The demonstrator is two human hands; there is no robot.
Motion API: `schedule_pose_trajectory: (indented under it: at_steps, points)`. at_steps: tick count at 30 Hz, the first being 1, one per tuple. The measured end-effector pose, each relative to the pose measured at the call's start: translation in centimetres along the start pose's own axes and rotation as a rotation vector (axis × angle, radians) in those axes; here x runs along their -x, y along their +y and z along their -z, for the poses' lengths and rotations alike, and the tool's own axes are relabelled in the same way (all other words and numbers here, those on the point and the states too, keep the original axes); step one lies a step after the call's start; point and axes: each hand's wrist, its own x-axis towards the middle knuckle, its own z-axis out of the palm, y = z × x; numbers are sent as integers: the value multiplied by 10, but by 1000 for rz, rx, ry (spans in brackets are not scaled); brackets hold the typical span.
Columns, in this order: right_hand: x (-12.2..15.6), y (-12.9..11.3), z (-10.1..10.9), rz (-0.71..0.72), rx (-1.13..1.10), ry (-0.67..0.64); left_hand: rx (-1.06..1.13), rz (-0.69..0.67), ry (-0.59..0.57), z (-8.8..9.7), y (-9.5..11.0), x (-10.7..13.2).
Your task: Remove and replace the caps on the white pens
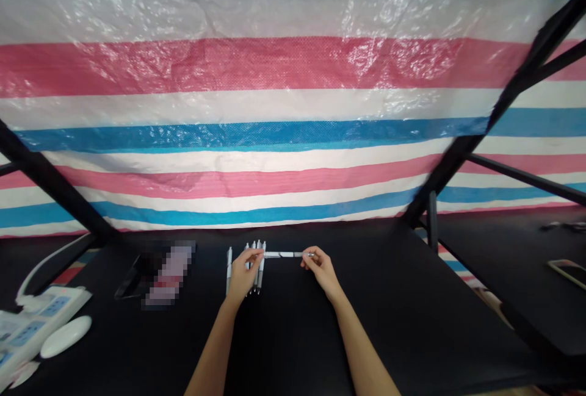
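Observation:
A white and grey pen (282, 254) lies level between my two hands, above the black table (293, 335). My left hand (246, 271) is closed on its left end, thumb and fingers pinched together. At the other end, the fingers of my right hand (320, 266) pinch the pen near its silvery tip. Several similar pens (261, 271) lie side by side on the table beneath and beside my left hand, which partly covers them. One more pen (229, 262) rests a little to the left of that row.
On the left are a dark phone-like object (132, 277), a blurred-out patch, a white power strip (50, 310) and a white mouse (66, 336). A phone (567, 274) lies on a neighbouring table at right. Black frame bars (458, 164) and a striped sheet (274, 103) stand behind.

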Motion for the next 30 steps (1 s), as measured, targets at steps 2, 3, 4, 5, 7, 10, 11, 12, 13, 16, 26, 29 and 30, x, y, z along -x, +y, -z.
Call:
schedule_pose_trajectory:
  at_steps: [2,3,4,5,7,10,11,12,13,16,26,29,30]
  points:
    - [0,1,0,-1,13,4,-6,-8,2,0,1,0]
    - [0,1,0,0,22,4,-7,-12,3,0,1,0]
    - [0,2,0,3,33,4,-6,-15,4,0,1,0]
    - [-1,3,0,8,45,5,-5,-18,5,0,1,0]
    - [-1,4,0,20,67,6,-6,-25,2,0,0,0]
    - [-1,4,0,26,93,13,-12,-41,-9,0,0,0]
    - [0,3,0,25,107,16,-13,-47,-10,1,1,0]
    - [0,2,0,24,122,18,-14,-51,-10,1,1,0]
    - [0,1,0,25,137,20,-14,-55,-9,1,1,0]
    - [0,0,1,37,157,15,-12,-70,-14,1,1,0]
    - [-1,1,1,53,146,9,-10,-36,-14,1,3,0]
    - [0,-2,1,50,159,24,-7,19,0,0,2,0]
    - [1,-2,1,51,163,29,-8,29,-2,0,1,0]
